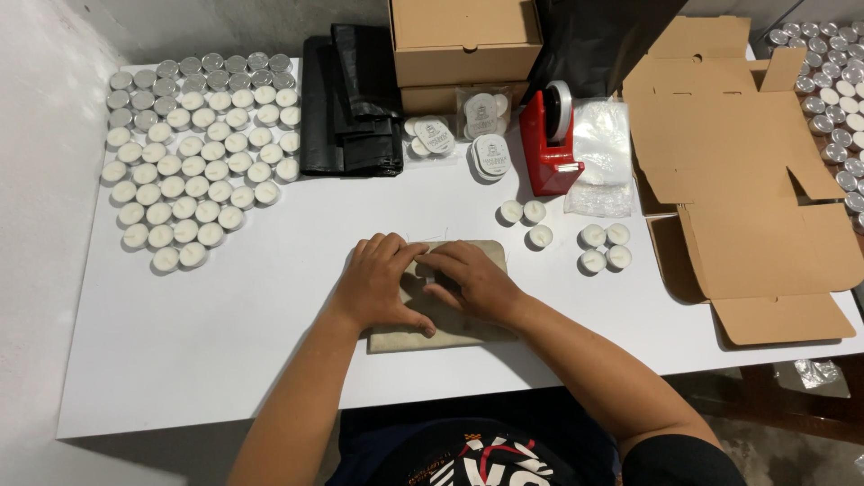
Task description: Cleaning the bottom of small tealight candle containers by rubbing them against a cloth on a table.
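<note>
Table [225,360], white, carries all. Beige cloth pouch [468,333] lies flat beneath both hands: left hand [378,283] pressing, fingers together on it; right hand [472,279] fingers pinching its top edge. Tealight candles [193,162] mass well left of the fingers.

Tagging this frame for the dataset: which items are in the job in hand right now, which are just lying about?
In hand:
left hand and right hand, both pressing on the beige cloth pouch.

Lying about:
tealight block
loose tealights
black bags
red tape dispenser
flat cardboard box
closed cardboard box
</note>
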